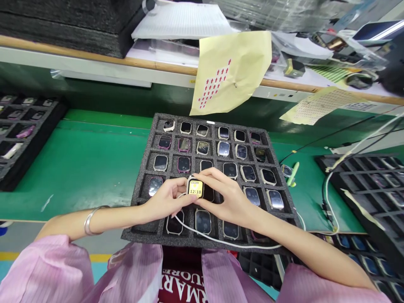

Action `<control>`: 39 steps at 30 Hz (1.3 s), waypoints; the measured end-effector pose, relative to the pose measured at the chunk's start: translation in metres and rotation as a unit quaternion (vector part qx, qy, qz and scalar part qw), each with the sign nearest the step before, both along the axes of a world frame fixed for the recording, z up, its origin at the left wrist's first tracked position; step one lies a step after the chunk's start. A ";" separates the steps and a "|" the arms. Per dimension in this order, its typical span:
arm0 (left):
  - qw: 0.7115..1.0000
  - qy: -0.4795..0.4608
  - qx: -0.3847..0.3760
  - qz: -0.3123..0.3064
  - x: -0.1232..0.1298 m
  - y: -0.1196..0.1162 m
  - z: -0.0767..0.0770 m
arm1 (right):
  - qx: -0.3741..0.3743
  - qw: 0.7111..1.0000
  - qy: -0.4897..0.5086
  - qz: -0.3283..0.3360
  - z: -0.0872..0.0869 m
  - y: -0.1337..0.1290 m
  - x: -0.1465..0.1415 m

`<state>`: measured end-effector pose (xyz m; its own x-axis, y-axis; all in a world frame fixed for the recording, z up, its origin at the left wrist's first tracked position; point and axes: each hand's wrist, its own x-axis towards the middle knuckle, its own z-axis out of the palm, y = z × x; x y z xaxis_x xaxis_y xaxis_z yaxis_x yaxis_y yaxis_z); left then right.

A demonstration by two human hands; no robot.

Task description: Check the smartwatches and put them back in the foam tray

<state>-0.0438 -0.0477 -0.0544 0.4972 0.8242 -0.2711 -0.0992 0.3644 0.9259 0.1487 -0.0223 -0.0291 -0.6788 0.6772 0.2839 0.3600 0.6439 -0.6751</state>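
Note:
Above the black foam tray (145,155), my two hands meet around a smartwatch (195,188) without a strap. Its lit yellow screen reads 12:18. My left hand (172,197) grips the watch from its left side, with the thumb along the lower edge. A white cable (217,240) runs from under the left fingers, along the tray's near side, to the right. My right hand (227,195) has its thumb and forefinger on the watch's right and top edges. Several more watch bodies, such as a silver one (223,148), lie face up in the tray's compartments.
Another foam tray (38,143) stands at the left, and one (356,176) at the right. A shelf (170,69) crosses the back, with yellow paper (232,71) hanging from it. A green tool (293,174) lies right of the middle tray on the green bench (94,164).

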 end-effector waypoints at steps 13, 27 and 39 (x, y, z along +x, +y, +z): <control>0.999 0.015 0.019 -0.032 -0.003 -0.004 -0.006 | -0.026 0.996 0.082 0.025 -0.011 -0.001 0.003; 0.990 -0.102 -0.007 -0.095 -0.007 0.002 0.001 | -0.294 0.928 0.213 0.084 -0.015 0.012 0.009; 0.998 0.004 0.057 0.000 -0.003 -0.010 -0.003 | -0.097 0.982 0.114 0.114 -0.003 0.013 0.014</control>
